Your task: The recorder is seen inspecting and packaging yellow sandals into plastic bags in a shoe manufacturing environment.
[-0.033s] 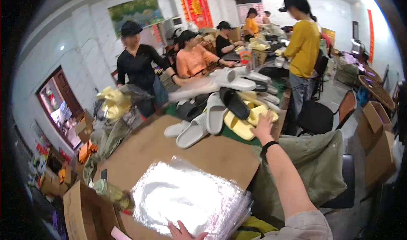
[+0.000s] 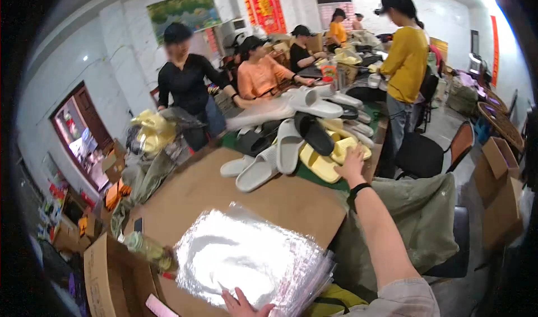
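My left hand lies at the lower edge on a stack of clear, shiny plastic bags, its fingers spread. My right arm reaches forward to the pile of slippers, and my right hand rests, fingers apart, on a yellow slide slipper. Another yellow slipper is just left of that hand. A black slipper and grey slippers lie beside and partly over one another further left. White slippers top the pile behind.
Brown cardboard covers the near table. A green bottle, a phone and an open carton sit at the left. A green sack hangs at the right by a black chair. A person in black handles plastic across the table.
The view has shifted slightly, so the scene sits a little further right. Both hands stay where they were, on the bags and the yellow slipper.
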Available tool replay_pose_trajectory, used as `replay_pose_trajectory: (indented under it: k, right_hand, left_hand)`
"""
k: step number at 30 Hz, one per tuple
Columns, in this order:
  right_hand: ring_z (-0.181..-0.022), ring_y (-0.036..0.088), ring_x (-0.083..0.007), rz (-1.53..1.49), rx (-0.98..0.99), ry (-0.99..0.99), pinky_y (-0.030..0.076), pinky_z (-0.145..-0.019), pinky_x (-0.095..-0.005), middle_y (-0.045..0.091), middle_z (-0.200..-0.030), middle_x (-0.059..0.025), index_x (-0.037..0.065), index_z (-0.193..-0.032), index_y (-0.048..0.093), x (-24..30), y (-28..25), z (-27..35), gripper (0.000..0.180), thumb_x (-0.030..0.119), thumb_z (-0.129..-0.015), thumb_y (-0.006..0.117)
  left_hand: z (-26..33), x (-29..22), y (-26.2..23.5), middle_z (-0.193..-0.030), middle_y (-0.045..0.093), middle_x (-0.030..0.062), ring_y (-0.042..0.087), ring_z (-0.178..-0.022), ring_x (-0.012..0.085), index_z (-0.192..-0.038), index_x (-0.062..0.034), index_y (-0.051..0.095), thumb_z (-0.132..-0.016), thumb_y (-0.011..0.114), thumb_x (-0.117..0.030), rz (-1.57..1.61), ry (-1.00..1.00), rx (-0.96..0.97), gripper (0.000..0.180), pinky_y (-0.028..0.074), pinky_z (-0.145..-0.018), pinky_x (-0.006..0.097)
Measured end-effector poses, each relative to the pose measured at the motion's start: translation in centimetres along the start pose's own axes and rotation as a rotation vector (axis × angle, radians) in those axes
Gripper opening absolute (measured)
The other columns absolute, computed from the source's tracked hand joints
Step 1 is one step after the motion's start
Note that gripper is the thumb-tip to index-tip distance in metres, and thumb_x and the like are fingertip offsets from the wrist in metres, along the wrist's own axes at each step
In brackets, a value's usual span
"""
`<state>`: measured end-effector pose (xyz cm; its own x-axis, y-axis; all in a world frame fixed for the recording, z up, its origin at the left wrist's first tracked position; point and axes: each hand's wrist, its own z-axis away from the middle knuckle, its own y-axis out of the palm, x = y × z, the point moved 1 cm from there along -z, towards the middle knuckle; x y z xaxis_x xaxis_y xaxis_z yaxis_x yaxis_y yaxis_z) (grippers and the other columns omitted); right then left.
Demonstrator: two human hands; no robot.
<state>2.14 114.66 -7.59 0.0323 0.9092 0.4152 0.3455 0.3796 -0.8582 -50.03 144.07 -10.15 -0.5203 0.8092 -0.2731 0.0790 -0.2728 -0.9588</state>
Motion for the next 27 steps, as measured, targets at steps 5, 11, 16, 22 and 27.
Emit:
replay_pose_trajectory:
  k: [5, 11, 16, 22, 27]
  right_hand:
    - [-0.126, 0.034, -0.0485, -0.086, -0.017, 0.002, 0.038, -0.105, -0.0523, 0.033, -0.144, -0.022, 0.006, -0.15, 0.023, -2.0, 0.3, -2.1, 0.112, 0.033, -0.064, 0.088]
    - [-0.118, 0.041, -0.0407, -0.019, 0.007, -0.085, 0.048, -0.096, -0.0475, 0.045, -0.131, -0.0194, 0.014, -0.15, 0.035, 0.9, 0.4, 1.7, 0.101, 0.04, -0.066, 0.083]
    - [-0.114, 0.044, -0.0377, -0.161, -0.087, -0.321, 0.051, -0.091, -0.0471, 0.048, -0.122, -0.0158, 0.017, -0.144, 0.044, 4.3, -0.7, 7.4, 0.092, 0.039, -0.062, 0.081]
    - [-0.119, 0.044, -0.0388, -0.146, 0.101, -0.584, 0.05, -0.094, -0.0472, 0.047, -0.128, -0.0182, 0.02, -0.144, 0.046, 10.0, -3.3, 14.8, 0.094, 0.046, -0.061, 0.082]
    - [-0.129, 0.04, -0.0423, -0.169, 0.395, -0.958, 0.046, -0.102, -0.0477, 0.038, -0.143, -0.0225, 0.019, -0.147, 0.043, 14.8, -1.4, 22.9, 0.093, 0.045, -0.066, 0.082]
  left_hand:
    - [-1.0, -0.4, 0.1, -0.156, 0.01, 0.0388, 0.016, -0.144, 0.0517, -0.154, 0.0021, 0.022, -0.071, 0.077, -0.061, -0.001, 0.036, 0.017, 0.117, 0.022, -0.115, 0.058]
    - [-0.7, -0.2, 0.2, -0.155, 0.011, 0.0393, 0.016, -0.144, 0.0519, -0.154, 0.0019, 0.021, -0.072, 0.074, -0.065, -0.02, 0.018, 0.022, 0.118, 0.021, -0.115, 0.057]
    - [0.0, 0.0, 0.1, -0.154, 0.012, 0.0402, 0.016, -0.144, 0.0525, -0.153, 0.0054, 0.019, -0.072, 0.074, -0.065, -0.013, 0.028, 0.011, 0.12, 0.02, -0.117, 0.056]
    - [-0.7, 1.3, 0.9, -0.153, 0.0, 0.0445, -0.002, -0.146, 0.0538, -0.152, 0.008, 0.018, -0.062, 0.073, -0.078, 0.095, 0.033, 0.045, 0.136, 0.013, -0.118, 0.056]
    - [-0.8, 1.3, 1.3, -0.153, 0.004, 0.0433, 0.001, -0.146, 0.0532, -0.151, 0.0079, 0.021, -0.065, 0.073, -0.076, 0.082, 0.025, 0.018, 0.131, 0.013, -0.119, 0.055]
